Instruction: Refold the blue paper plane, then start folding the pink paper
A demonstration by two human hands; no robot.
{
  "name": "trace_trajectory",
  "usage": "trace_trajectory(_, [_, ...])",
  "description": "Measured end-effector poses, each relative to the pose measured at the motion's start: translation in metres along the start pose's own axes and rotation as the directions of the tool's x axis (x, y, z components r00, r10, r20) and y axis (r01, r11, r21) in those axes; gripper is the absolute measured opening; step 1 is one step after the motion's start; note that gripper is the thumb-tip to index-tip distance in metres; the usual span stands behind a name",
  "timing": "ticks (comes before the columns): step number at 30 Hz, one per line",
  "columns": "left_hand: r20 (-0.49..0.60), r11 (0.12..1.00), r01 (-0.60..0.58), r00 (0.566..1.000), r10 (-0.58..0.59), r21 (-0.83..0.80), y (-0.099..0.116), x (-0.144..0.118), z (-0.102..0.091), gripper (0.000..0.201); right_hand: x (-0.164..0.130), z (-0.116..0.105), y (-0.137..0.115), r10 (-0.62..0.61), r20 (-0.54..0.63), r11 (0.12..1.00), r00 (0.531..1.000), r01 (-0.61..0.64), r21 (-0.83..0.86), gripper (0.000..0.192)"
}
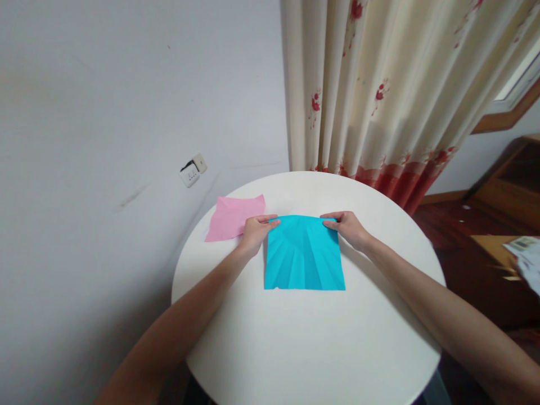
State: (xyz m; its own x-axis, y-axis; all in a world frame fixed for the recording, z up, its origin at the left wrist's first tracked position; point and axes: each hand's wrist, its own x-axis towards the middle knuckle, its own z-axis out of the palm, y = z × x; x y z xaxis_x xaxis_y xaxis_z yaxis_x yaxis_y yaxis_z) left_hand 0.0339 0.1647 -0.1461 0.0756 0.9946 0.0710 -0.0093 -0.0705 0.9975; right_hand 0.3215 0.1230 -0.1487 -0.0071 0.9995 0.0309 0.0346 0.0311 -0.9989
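1. Pale wall (126, 95) fills the left side of the view, with a white adapter (189, 175) plugged in low down, just beyond a round white tabletop (312, 343).
2. Behind the far edge, a cream curtain (392, 84) with red flowers hangs in folds, its lower band red.
3. On the right are part of a window frame (510, 112), dark reddish flooring (447, 233) and some papers (527, 259).
4. A blue sheet (304, 256) is held over the middle of the tabletop, its far edge between the person's two hands; creases fan down across it toward the near edge.
5. The left hand (258, 229) pinches the sheet's far left corner between thumb and fingers.
6. The right hand (343, 226) pinches the far right corner likewise, thumb on the near face.
7. A pink sheet (232, 216) lies to the left, partly hidden by the left hand; whether they touch cannot be told.
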Motion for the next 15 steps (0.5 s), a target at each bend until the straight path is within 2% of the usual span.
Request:
trace_trajectory(2, [-0.015,0.999,0.022,1.000,-0.023,-0.046,0.000,-0.002,0.002,0.058,-0.002,0.001,-0.004,0.078,0.062,0.987,0.995,-0.086,0.134,0.046])
trace_trajectory(4, [-0.023,0.996,0.012,1.000,-0.014,-0.086,0.003,-0.005,0.005,0.057,-0.004,0.002,-0.007,0.104,0.061,0.970,0.993,-0.114,0.214,0.046])
trace_trajectory(8, [-0.061,0.994,-0.110,0.992,0.108,-0.021,0.021,-0.003,-0.002,0.060,-0.004,0.005,-0.009,0.041,-0.009,0.968,0.999,-0.037,0.249,0.047])
trace_trajectory(11, [-0.045,0.994,-0.109,0.993,0.109,0.001,0.040,0.017,-0.030,0.065,-0.002,0.005,-0.006,0.025,-0.071,0.981,0.997,-0.011,0.194,0.043])
trace_trajectory(13, [-0.070,0.994,-0.106,0.992,0.108,0.037,0.050,0.039,-0.061,0.066,-0.002,0.005,-0.003,0.052,-0.086,0.990,0.995,-0.039,0.139,0.036])
trace_trajectory(15, [-0.158,0.986,-0.105,0.979,0.126,0.133,0.056,0.064,-0.096,0.062,-0.001,0.006,0.000,0.092,-0.080,0.991,0.993,-0.083,0.105,0.030])
